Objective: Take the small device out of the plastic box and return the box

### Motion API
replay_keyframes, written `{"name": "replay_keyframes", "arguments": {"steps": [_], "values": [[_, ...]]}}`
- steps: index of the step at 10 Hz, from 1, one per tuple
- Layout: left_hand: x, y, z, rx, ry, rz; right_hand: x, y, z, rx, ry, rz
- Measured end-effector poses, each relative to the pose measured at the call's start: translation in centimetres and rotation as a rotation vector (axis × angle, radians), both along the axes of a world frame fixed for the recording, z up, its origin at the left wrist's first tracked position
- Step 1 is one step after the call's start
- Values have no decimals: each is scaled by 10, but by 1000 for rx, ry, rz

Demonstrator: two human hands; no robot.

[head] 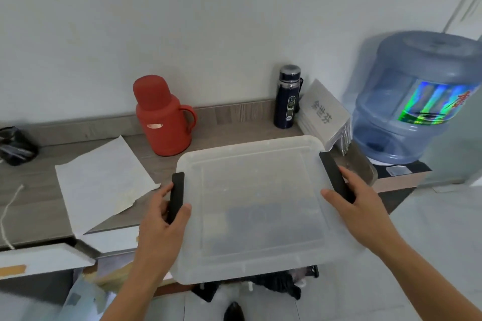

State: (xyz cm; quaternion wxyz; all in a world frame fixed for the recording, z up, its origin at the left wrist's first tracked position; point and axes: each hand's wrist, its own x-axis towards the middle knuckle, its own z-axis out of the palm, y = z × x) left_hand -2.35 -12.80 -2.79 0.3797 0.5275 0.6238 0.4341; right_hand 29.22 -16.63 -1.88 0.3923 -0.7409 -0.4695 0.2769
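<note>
Both hands are holding the lidded plastic box (258, 206) over the desk (31, 190) edge: left grip (163, 216) closing around its black left latch (176, 197), right grip (365, 206) clasping the right latch (335, 177). A dark shape inside, possibly the device, is showing through the lid.

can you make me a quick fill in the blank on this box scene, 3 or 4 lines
1. Both hands, left hand and right hand, grip the black ____ on the sides of the plastic box.
2. The lid of the box is ____.
3. The thermos standing by the wall is ____ in colour.
4. The large water bottle stands to the ____ of the box.

Missing words: latches; on; red; right
</note>
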Motion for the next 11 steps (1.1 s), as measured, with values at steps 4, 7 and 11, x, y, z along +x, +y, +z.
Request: {"name": "replay_keyframes", "arguments": {"steps": [4,7,11], "values": [[13,160,-13,-29,52,-100,2,143,0,-80,-39,-47],[31,197,-18,-35,57,-20,19,193,-13,-65,49,-14],[21,197,-20,-71,-83,70,48,209,5,-74,-219,130]]}}
